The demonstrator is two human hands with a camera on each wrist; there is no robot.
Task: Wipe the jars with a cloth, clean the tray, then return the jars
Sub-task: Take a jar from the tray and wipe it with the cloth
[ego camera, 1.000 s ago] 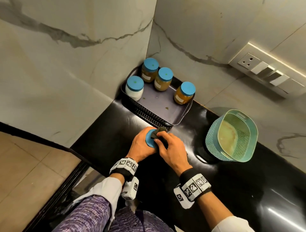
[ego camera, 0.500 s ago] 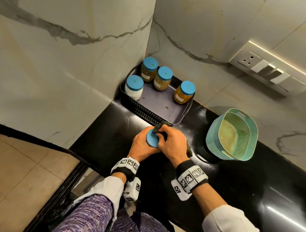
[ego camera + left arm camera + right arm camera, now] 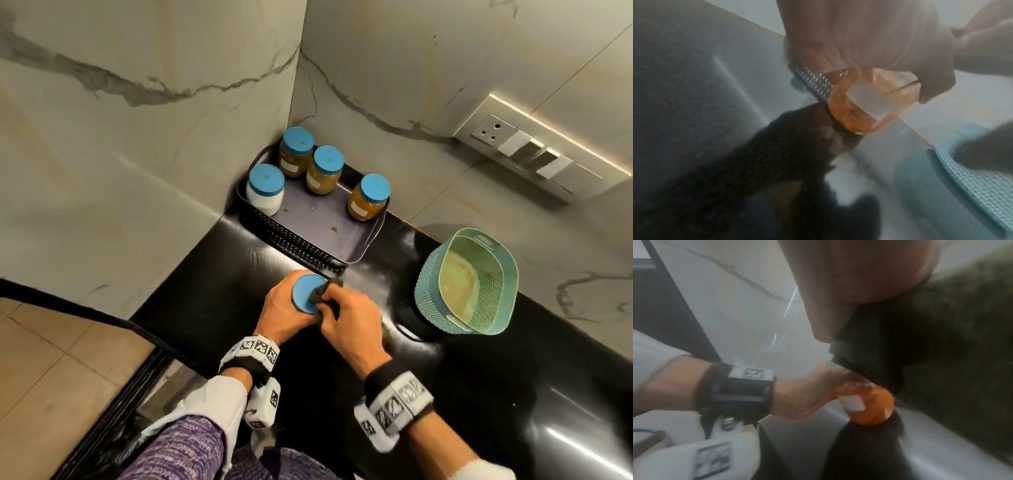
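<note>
Orange-filled jar (image 3: pixel 308 297) under the cloth (image 3: pixel 323 297), first of five.
The left hand (image 3: pixel 284 313) grips the jar on the black desk (image 3: pixel 496 394) just before the tray (image 3: pixel 356 240); the right hand (image 3: pixel 349 322) is closed round the dark cloth, on the blue lid. Four jars (image 3: pixel 368 197) stand in the spotted tray, apparently unwiped; tray cleaning and returning remain.

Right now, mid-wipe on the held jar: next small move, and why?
Probably sweep the dark cloth across the rest of the blue lid. The left hand grips the orange jar; the right hand presses the cloth only on the lid's right edge.
</note>
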